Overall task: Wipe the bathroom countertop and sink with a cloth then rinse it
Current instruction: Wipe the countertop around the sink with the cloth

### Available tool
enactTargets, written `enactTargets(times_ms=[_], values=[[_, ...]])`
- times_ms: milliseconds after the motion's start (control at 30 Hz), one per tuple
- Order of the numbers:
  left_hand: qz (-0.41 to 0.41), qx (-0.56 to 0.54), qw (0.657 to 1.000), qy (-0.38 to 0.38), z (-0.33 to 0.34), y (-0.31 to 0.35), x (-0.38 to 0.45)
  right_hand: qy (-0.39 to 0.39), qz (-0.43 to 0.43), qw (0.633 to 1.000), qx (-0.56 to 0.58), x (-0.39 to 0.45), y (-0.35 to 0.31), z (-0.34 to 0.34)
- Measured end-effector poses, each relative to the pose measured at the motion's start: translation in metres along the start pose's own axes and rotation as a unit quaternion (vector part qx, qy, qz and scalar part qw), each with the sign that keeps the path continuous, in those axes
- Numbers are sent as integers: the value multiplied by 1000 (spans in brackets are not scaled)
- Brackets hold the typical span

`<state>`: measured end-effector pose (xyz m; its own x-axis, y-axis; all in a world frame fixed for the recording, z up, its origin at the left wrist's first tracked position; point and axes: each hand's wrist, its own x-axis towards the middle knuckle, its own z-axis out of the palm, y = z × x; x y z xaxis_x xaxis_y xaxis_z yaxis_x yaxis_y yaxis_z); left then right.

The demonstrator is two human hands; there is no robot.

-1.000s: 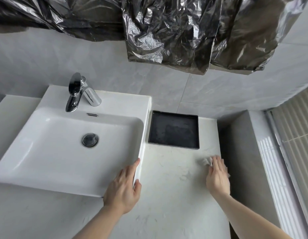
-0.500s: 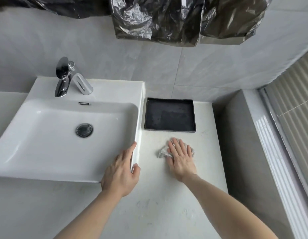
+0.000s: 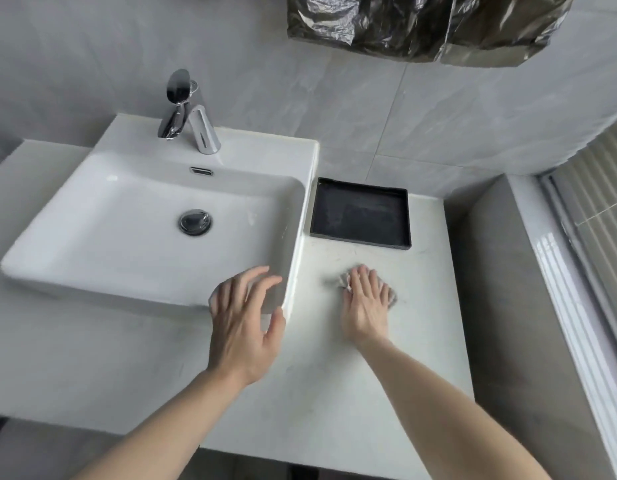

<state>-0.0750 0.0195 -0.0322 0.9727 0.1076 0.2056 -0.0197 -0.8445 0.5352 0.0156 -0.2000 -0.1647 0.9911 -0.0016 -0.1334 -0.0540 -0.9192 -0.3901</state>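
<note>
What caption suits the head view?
Right hand presses cloth on countertop; left hand open beside sink.

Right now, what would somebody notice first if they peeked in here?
Probably the big white sink on the left, with its shiny faucet at the back. Next, the right hand pressing a crumpled cloth flat on the countertop, just in front of an empty black tray. Crinkly dark plastic hangs above.

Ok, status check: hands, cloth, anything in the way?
Right hand flat on cloth, pressing it to counter. Left hand open at sink corner, holding nothing. Black tray just beyond cloth, apart.
</note>
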Motion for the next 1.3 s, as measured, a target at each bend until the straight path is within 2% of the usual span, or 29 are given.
enactTargets(times_ms=[100, 200, 267, 333, 467, 600, 833, 900, 967, 1033, 1100, 1200, 1300], values=[[2, 19, 1000, 4, -9, -26, -61, -80, -110, 991, -24, -16, -49, 20], [-74, 63, 995, -36, -4, -67, -99, -101, -173, 978, -51, -39, -48, 21], [-146, 111, 980, -80, 4, -97, -111, -77, -119, 989, -33, -43, -19, 10], [-208, 135, 962, -114, 13, -119, -115, -35, -28, 998, -33, -41, 23, -5], [-289, 132, 943, -94, 40, -124, -112, 21, 125, 991, -45, -39, 99, -37], [-311, 149, 938, -41, 55, -118, -110, 64, 151, 983, -80, -42, 112, -27], [-302, 188, 934, -32, 60, -125, -112, 60, 148, 986, -51, -37, 104, -28], [-298, 190, 935, -26, 61, -124, -113, 23, 110, 994, 14, -28, 74, -24], [-295, 192, 936, -23, 62, -125, -113, -28, 28, 998, 57, -29, 26, -10], [-296, 196, 934, -23, 62, -127, -113, -52, -49, 997, 35, -40, -18, 11], [-296, 203, 933, -22, 63, -127, -114, -57, -89, 994, -4, -50, -47, 27], [-289, 203, 935, -19, 64, -128, -116, -62, -132, 989, -35, -59, -49, 33], [-287, 200, 937, -12, 66, -129, -116, -50, -148, 987, -28, -57, -14, 20]])
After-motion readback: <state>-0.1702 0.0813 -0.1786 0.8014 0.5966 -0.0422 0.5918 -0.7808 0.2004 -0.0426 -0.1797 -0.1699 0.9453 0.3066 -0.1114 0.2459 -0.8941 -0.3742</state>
